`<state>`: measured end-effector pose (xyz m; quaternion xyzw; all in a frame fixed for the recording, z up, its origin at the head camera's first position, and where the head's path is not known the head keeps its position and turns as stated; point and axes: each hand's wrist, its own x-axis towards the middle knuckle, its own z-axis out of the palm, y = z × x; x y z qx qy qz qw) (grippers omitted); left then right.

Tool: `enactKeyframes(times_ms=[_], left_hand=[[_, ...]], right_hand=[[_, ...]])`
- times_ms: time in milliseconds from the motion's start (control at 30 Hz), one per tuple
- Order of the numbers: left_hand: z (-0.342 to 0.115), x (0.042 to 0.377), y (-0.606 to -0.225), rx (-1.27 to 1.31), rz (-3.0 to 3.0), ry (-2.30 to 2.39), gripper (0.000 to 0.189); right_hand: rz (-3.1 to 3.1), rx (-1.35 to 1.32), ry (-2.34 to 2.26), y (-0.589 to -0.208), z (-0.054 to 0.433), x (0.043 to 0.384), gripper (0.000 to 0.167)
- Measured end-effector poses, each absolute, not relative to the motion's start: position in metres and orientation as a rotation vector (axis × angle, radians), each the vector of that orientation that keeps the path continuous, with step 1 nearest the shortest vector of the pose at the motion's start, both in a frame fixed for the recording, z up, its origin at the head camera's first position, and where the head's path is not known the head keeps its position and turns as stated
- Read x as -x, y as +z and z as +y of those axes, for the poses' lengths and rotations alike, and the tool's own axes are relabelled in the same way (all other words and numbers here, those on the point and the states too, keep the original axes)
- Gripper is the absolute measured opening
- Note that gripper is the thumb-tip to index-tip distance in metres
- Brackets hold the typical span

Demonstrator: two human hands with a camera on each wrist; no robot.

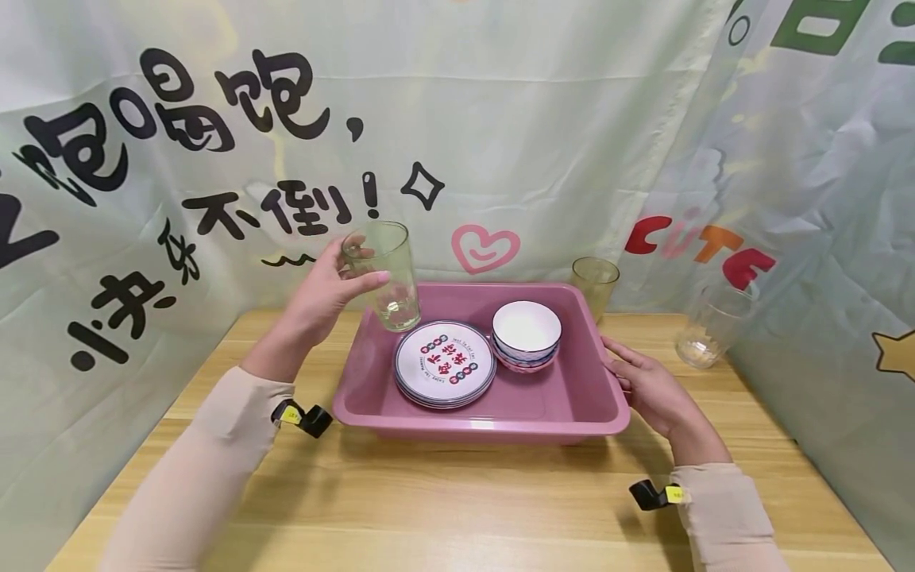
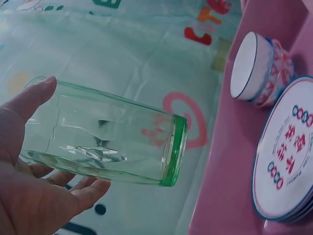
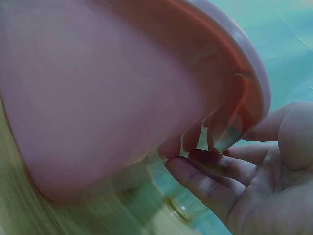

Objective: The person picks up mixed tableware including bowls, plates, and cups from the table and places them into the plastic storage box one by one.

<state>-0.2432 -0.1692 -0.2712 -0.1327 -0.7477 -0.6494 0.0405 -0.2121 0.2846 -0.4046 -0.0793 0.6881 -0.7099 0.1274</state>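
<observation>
A tall clear green glass [image 1: 391, 290] is gripped by my left hand [image 1: 332, 278] over the back left corner of a pink tub [image 1: 360, 417]. In the left wrist view the glass [image 2: 105, 134] lies between thumb and fingers, its thick base pointing away from the palm. Below it in the tub, a stack of printed white plates [image 1: 445, 364] sits on the left. Beside these is a stack of bowls [image 1: 527, 327], a white one on top. My right hand [image 1: 646, 385] touches the tub's right side, its fingers [image 3: 205, 178] fairly straight beneath the rim.
A yellowish glass [image 1: 595, 278] stands behind the tub's back right corner, partly hidden by it. Farther right on the wooden table [image 1: 465, 500] stands a clear glass [image 1: 708, 330]. A printed cloth [image 1: 536, 119] hangs along the back and sides.
</observation>
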Motion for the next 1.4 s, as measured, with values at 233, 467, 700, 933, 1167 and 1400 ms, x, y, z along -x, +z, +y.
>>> enactKeyframes(times_ms=[233,467,700,933,1167,1400], left_hand=[[-0.142,0.246,-0.279,0.448,-2.335,-1.998,0.084],[-0.120,0.247,-0.285,0.467,-2.412,-1.985,0.086],[-0.105,0.247,-0.288,0.525,-2.482,-1.922,0.086],[-0.094,0.246,-0.297,0.558,-2.476,-2.005,0.085],[-0.088,0.246,-0.304,0.622,-2.534,-1.956,0.082],[-0.075,0.249,-0.311,0.661,-2.590,-1.921,0.085]], right_hand=[[2.028,0.213,-2.068,-0.404,0.286,0.213,0.062],[2.117,0.237,-2.059,-0.401,0.287,0.212,0.062],[2.306,0.220,-1.928,-0.395,0.283,0.209,0.065],[2.378,0.214,-1.858,-0.386,0.282,0.198,0.065],[2.541,0.250,-1.709,-0.370,0.278,0.190,0.061],[2.753,0.356,-1.439,-0.331,0.269,0.190,0.064]])
